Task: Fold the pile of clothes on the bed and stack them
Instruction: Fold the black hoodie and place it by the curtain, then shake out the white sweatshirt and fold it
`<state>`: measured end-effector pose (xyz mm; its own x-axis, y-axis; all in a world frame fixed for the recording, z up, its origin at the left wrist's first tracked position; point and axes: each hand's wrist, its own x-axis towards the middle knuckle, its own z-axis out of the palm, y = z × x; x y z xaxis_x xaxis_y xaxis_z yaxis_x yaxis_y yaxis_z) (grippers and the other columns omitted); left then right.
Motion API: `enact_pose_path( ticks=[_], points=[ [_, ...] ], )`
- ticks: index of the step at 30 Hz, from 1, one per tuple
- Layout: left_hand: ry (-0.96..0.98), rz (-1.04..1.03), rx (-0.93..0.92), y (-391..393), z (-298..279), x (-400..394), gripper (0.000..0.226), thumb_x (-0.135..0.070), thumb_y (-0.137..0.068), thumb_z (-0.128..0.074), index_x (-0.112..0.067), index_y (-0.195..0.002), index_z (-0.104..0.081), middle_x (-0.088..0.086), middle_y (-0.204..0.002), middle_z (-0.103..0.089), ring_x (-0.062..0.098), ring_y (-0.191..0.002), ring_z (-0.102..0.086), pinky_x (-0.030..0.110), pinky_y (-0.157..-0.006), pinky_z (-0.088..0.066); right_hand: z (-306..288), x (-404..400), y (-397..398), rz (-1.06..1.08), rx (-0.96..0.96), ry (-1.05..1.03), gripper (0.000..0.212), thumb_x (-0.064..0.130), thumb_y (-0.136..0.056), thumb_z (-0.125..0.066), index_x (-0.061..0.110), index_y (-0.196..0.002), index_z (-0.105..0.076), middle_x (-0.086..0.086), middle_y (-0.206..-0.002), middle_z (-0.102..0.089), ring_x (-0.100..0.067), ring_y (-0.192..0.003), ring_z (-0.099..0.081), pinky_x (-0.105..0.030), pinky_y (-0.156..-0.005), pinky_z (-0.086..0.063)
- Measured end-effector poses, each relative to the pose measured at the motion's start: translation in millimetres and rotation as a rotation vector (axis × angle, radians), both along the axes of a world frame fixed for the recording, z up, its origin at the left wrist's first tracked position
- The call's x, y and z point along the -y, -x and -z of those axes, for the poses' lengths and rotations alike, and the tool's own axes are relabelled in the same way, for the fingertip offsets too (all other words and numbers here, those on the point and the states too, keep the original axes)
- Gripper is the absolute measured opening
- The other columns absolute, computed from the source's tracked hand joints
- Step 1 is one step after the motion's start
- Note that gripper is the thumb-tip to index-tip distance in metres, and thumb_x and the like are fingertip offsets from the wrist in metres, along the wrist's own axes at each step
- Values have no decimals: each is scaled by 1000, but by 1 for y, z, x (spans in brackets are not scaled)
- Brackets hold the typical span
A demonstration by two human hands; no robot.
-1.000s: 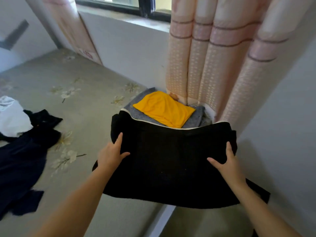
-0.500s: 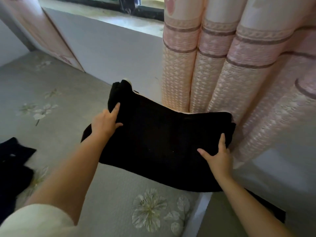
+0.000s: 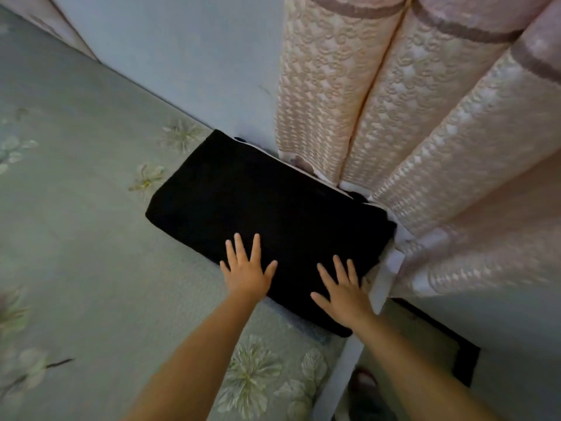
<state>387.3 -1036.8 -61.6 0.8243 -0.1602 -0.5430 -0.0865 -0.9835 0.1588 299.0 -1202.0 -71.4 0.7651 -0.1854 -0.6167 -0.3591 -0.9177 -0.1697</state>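
A folded black garment (image 3: 267,202) lies flat at the bed's far corner, against the wall and the curtain. It covers the stack beneath; the yellow and grey pieces are hidden. My left hand (image 3: 247,270) rests flat on its near edge with fingers spread and straight. My right hand (image 3: 343,291) lies flat beside it on the garment's near right corner, fingers also spread.
The grey floral bedsheet (image 3: 91,238) spreads to the left and front. A pink patterned curtain (image 3: 425,132) hangs over the stack's right side. The bed's white edge (image 3: 349,360) and a floor gap lie at the lower right.
The black garment, held up by both hands, was carried forward and laid onto the stack, covering the yellow piece. Both hands let go and now lie flat on it.
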Motion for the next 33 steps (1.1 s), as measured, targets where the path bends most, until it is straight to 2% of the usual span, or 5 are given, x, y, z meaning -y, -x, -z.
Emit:
enact_pose_path(
  ticks=[9, 15, 28, 30, 33],
  points=[
    [-36, -78, 59, 20, -7, 7, 62, -48, -97, -27, -30, -147, 5, 7, -155, 13, 28, -142, 11, 44, -115, -5, -6, 21, 7, -171, -12, 14, 62, 51, -96, -25, 30, -147, 2, 0, -155, 13, -24, -142, 13, -50, -113, -4],
    [-140, -416, 113, 67, -54, -1, 57, -47, -97, -26, -29, -147, -5, 6, -156, 6, 29, -143, 8, 46, -114, -5, -42, 22, -6, -427, 121, 24, 69, 59, -92, -27, 25, -148, -5, -5, -156, 1, -27, -143, 7, -47, -114, -3],
    [-329, -1187, 265, 301, -148, -129, 56, -47, -96, -30, -31, -147, -11, 0, -156, -3, 26, -143, 1, 45, -114, -4, -144, -205, 60, -1275, 508, -248, 63, 46, -94, -37, 16, -146, -20, -8, -152, -23, -26, -142, -13, -40, -113, -11],
    [-344, -1302, 266, 359, -153, -145, 55, -45, -97, -30, -30, -147, -12, 1, -156, -4, 25, -143, 1, 45, -114, -4, -156, -241, 104, -1421, 540, -284, 62, 46, -92, -44, 12, -142, -32, -14, -146, -33, -30, -138, -26, -44, -110, -21],
    [-378, -1458, 270, 445, -162, -163, 54, -43, -97, -31, -29, -146, -15, 2, -156, -8, 26, -143, -2, 45, -114, -6, -178, -288, 181, -1585, 631, -354, 58, 42, -62, -80, 6, -105, -68, -21, -105, -66, -38, -100, -63, -54, -79, -49]
  ],
)
